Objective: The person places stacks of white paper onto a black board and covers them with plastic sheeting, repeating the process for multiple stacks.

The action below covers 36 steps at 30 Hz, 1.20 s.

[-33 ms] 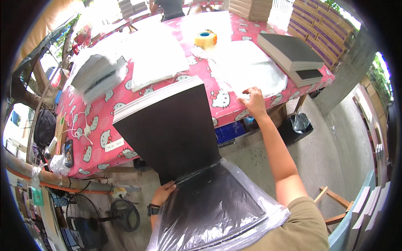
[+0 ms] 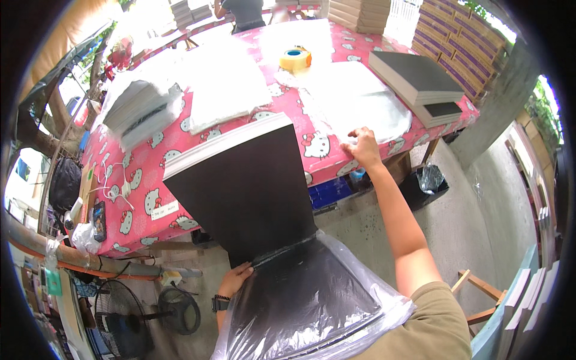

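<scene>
A thick black-covered book (image 2: 243, 189) with white page edges leans in front of me against the near table edge. Below it, a clear plastic bag (image 2: 354, 273) lies across my lap over a black surface; whether that is the same book, I cannot tell. My left hand (image 2: 236, 279), a dark watch on its wrist, has its fingers closed at the left end of the bag's edge, against the book's lower corner. Fingers bent and apart, my right hand (image 2: 363, 147) hovers at the near table edge, beside a pile of clear plastic sheets or bags (image 2: 384, 111).
A tape roll (image 2: 294, 59), black-covered books (image 2: 420, 75), a white stack (image 2: 228, 90) and a plastic-wrapped stack (image 2: 141, 111) sit on the pink table (image 2: 144, 204). A phone (image 2: 99, 219) lies at left. Below stand a fan (image 2: 120, 324) and a bin (image 2: 423, 189). Another person (image 2: 246, 13) is beyond.
The view has shifted very slightly. My right hand's fingers have moved a little at the table edge; the book and my left hand stay in place.
</scene>
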### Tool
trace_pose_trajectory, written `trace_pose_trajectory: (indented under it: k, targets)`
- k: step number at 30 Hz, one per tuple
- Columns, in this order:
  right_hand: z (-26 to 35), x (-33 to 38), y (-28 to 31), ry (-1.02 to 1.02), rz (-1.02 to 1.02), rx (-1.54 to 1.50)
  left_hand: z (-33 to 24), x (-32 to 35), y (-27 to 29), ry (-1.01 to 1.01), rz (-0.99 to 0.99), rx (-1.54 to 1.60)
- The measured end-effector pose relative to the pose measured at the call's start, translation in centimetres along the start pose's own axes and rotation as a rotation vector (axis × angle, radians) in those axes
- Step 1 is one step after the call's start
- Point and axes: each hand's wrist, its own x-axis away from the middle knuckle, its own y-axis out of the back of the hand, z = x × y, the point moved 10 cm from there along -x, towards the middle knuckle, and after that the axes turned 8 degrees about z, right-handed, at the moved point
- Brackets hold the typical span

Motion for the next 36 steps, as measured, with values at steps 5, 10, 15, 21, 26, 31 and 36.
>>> trace_pose_trajectory:
  k: [5, 10, 15, 21, 26, 31, 36]
  targets:
    - [-5.3, -2.2, -2.7, -0.219, 0.154, -0.163, 1.2, -0.5, -0.5, -0.05, -0.009, 0.217]
    - [-11.8, -1.8, -3.8, -0.567, 0.076, -0.753, 1.9, -0.8, -0.1, -0.037, -0.027, 0.143]
    - [-11.9, -1.2, -3.9, -0.675, 0.081, -1.168, 1.6, -0.6, -0.2, -0.018, -0.042, 0.207]
    - [-13.8, -0.6, -2.8, -0.742, -0.134, -1.291, 1.3, -0.1, 0.1, 0.006, -0.063, 0.207]
    - [-10.9, -1.6, 5.8, -0.332, -0.582, -0.866, 0.3, 0.6, 1.8, -0.088, -0.188, 0.066]
    - [10.6, 1.3, 3.5, 0.171, 0.557, -0.626, -8.2, 9.3, 9.5, -0.312, -0.571, 0.263]
    - [27.3, 18.0, -1.0, 0.758, 1.552, -0.786, -24.6, 13.0, 9.1, -0.877, -0.285, 0.346]
